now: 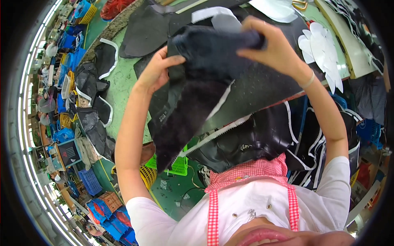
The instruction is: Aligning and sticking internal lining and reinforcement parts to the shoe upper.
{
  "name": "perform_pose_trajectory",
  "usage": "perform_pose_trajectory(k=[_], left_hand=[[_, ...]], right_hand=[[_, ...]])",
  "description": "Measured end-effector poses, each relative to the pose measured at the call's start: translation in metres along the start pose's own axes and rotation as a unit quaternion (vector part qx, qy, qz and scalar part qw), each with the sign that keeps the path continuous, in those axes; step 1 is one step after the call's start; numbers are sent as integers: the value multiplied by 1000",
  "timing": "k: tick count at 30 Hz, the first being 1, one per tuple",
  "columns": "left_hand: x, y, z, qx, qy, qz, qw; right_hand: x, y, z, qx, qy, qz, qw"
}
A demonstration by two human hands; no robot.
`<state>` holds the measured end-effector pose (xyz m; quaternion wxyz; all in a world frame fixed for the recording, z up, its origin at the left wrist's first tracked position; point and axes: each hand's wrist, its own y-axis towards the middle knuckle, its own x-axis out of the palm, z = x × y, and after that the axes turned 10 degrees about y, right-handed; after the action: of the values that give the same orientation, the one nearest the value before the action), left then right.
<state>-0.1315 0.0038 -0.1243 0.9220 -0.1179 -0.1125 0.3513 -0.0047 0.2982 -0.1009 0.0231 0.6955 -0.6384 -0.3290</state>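
Head view shows both hands up over the far bench (123,88): left hand (158,69) and right hand (273,45) each close their fingers on one dark fleece piece (197,102), lifted and hanging. Several dark cut pieces (143,33) lie untouched; white cutouts (324,51) are stacked far right.

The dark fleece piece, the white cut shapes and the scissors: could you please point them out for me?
dark fleece piece (193,102), head view, on its fuzzy middle.
white cut shapes (324,49), head view, on the middle of the stack.
scissors (301,5), head view, on the yellow handle.
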Motion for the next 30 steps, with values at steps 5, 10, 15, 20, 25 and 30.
perform_pose_trajectory(k=[5, 10, 15, 20, 25, 30], left_hand=[[19, -10, -1, 93, -9, -27, 995], [1, -12, -19, -8, -65, 85, 994], [-9, -34, -28, -6, -183, 109, 977], [-5, -43, -7, -93, 89, 84, 988], [-12, -48, -12, 42, 332, 263, 905], [1, -46, -35, 95, 519, 395, 752]], right_hand=[[12, -5, -22, -105, 23, -157, 982], [-2, 15, 12, 169, 163, -214, 948], [10, 22, -12, 266, 256, -387, 845], [34, -3, -35, 17, 69, -331, 941], [33, 34, -5, 255, 172, -357, 882], [67, 26, 21, 293, 201, -133, 925]])
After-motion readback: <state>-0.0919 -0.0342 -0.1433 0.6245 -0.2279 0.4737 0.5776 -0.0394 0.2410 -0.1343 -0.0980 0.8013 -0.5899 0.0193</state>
